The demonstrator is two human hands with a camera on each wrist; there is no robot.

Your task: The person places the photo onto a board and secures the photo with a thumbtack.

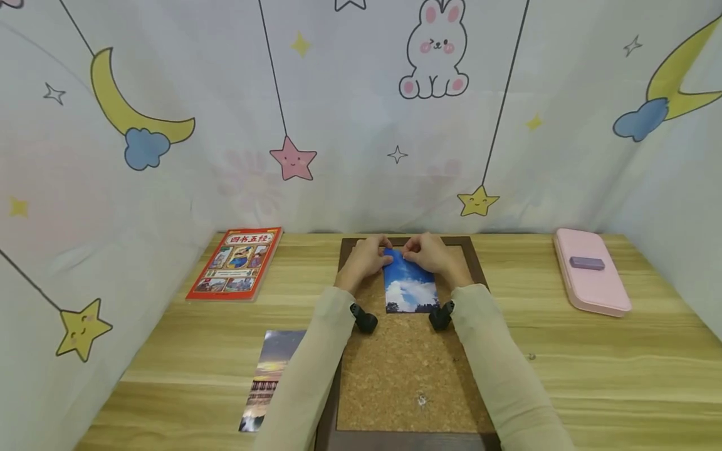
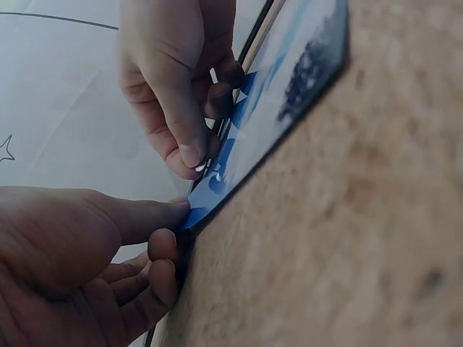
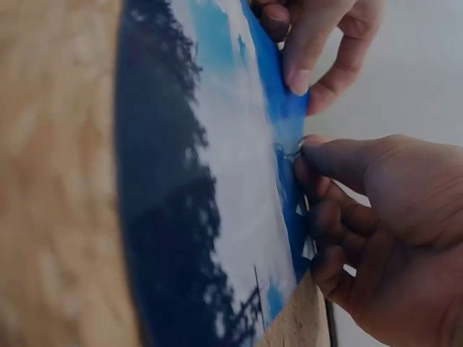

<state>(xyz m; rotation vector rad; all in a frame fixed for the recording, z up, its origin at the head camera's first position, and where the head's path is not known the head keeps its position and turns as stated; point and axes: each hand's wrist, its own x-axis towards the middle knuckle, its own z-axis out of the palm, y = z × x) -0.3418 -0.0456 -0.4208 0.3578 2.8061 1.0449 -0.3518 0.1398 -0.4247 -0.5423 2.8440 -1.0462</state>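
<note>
A photo of blue sky, white clouds and dark treetops [image 1: 412, 288] lies near the far end of a dark-framed cork board [image 1: 406, 376]. My left hand [image 1: 368, 257] pinches its far left corner, thumb on the printed face, as the left wrist view shows. Beside it, my right hand [image 1: 433, 254] pinches a small clear push pin [image 3: 301, 143] between thumb and forefinger. The pin's thin point is at the blue far edge of the photo; whether it has entered the cork I cannot tell. Another clear pin [image 1: 422, 399] sits on the near part of the board.
Left of the board lies a sunset photo [image 1: 271, 363], partly covered by my left sleeve. A red book [image 1: 237, 263] is at the back left. At the back right rests a pink case [image 1: 598, 282]. A small clear object [image 1: 531, 356] lies right of my right sleeve.
</note>
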